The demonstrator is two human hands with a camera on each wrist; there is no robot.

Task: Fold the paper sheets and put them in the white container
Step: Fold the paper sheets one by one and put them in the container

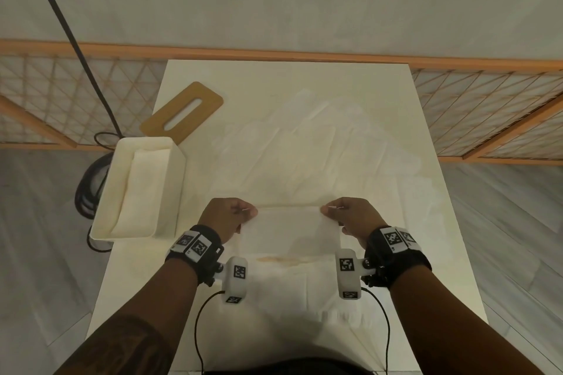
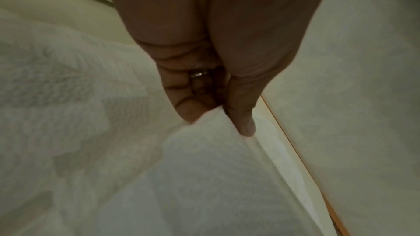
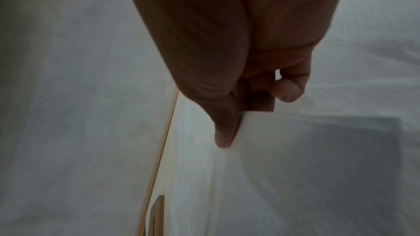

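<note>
Sheet edges hard to trace, white on white table [image 1: 380, 94]. Left hand [image 1: 227, 216] and right hand [image 1: 350, 215] each pinch a top corner of the thin paper sheet [image 1: 291, 230], lifted over loose sheets, probably several. White container [image 1: 170, 192] sits left, folded paper inside.

Both hands are pinching a paper sheet [image 1: 292, 228] above the table [image 1: 380, 94]: left hand [image 1: 227, 216] at nine o'clock, right hand [image 1: 350, 216] at three; the white container [image 1: 175, 189] is sitting at ten.
</note>
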